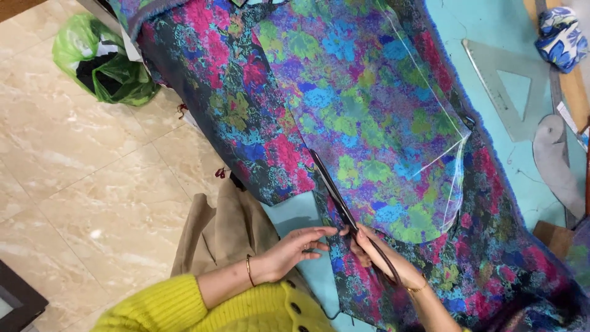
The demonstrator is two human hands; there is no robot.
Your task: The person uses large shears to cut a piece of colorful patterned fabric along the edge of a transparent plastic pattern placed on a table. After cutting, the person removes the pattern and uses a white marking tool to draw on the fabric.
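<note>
**A:** What do I have at the bottom of the frame?

**B:** From my remote seat I see two bare hands at bottom centre. The right hand [384,255] is closed around the handles of a pair of dark scissors [344,206], whose long blades run up and to the left, lying along the edge of a floral fabric [369,123] in pink, blue, green and purple.

**A:** And the other hand?

**B:** The left hand [295,249] sits just left of the scissors, fingers stretched out flat and held together, fingertips touching the fabric edge beside the blades. It pinches nothing I can make out. A thin bangle circles that wrist, and a yellow sleeve [184,301] fills the lower left.

**A:** Where does the fabric lie?

**B:** It covers the centre and right of the frame, spread over a turquoise table [491,37]. A lighter piece lies on a darker layer, with a thin white line marked along its right side.

**A:** Anything else around?

**B:** A clear triangle ruler [510,86] lies at upper right, a grey curved template [556,163] below it. A green plastic bag [101,58] sits on the marble floor [80,184] at upper left. Tan cloth [227,230] hangs left of the hands.
</note>
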